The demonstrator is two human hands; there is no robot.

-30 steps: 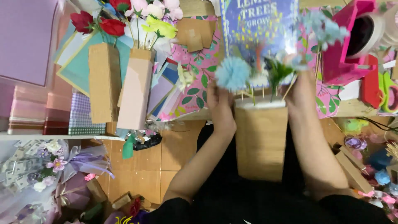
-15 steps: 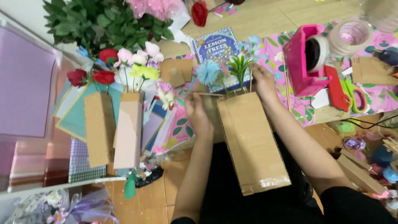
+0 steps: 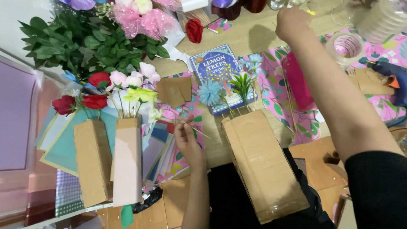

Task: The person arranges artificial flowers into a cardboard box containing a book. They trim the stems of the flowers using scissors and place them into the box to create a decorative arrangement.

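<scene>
My left hand (image 3: 186, 138) rests at the table edge, pinching a thin wooden skewer (image 3: 193, 126). Right beside it a tall cardboard box (image 3: 263, 165) lies tilted toward me, with a blue pompom flower (image 3: 210, 92) and a green spiky sprig (image 3: 243, 83) sticking out of its top on sticks. My right hand (image 3: 293, 22) is stretched far out over the back of the table, closed in a fist; what it holds, if anything, is hidden.
Two more cardboard boxes (image 3: 92, 161) (image 3: 127, 163) with red, pink and yellow flowers stand at left on coloured paper sheets. A blue book (image 3: 218, 68), a pink container (image 3: 296, 80), a tape roll (image 3: 345, 46), a glue gun (image 3: 392, 76) and green foliage (image 3: 80, 40) crowd the table.
Both hands let go of the tall cardboard box. My right hand reached far forward over the table. My left hand moved left and took a skewer.
</scene>
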